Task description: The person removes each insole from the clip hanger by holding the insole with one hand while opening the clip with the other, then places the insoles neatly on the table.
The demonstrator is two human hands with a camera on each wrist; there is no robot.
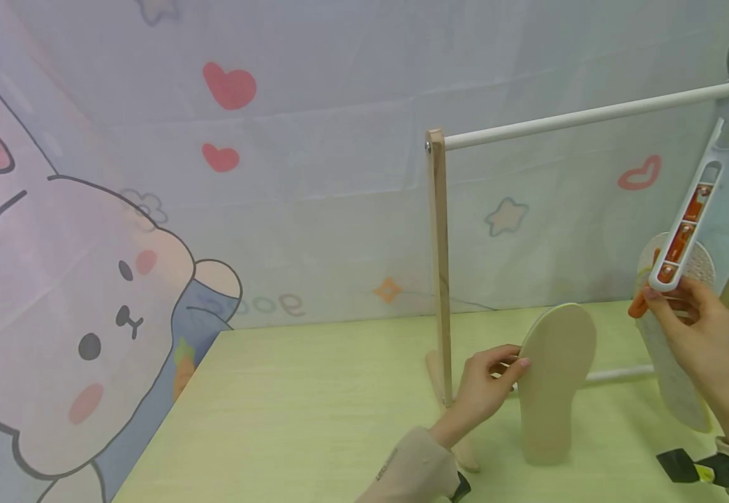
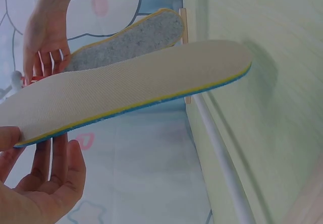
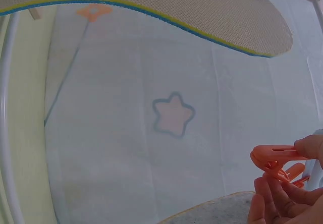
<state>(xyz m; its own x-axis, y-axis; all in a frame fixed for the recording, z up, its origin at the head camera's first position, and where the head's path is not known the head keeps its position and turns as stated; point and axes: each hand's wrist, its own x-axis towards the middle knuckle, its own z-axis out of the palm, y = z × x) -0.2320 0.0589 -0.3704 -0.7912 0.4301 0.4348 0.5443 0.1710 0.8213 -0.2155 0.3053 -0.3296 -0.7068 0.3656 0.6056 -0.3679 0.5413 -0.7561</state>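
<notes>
In the head view my left hand (image 1: 487, 381) pinches a beige shoe insole (image 1: 556, 391) by its side edge, thumb on its face. The insole stands tall over the table, wide end up; the left wrist view shows its yellow and blue rim. My right hand (image 1: 707, 335) is at the low end of a white clip hanger (image 1: 725, 133). It pinches an orange clip (image 3: 275, 153) between thumb and fingers in the right wrist view. A second insole (image 1: 681, 391), grey felt on one side (image 2: 126, 40), hangs behind the hanger and is partly hidden by my right hand.
The hanger is hooked on the white top rail (image 1: 591, 120) of a rack with wooden posts (image 1: 440, 265). A lower white rail (image 1: 619, 374) crosses behind the held insole. Yellow-green tabletop (image 1: 289, 405) lies below; a printed cloth (image 1: 327, 175) hangs at the back.
</notes>
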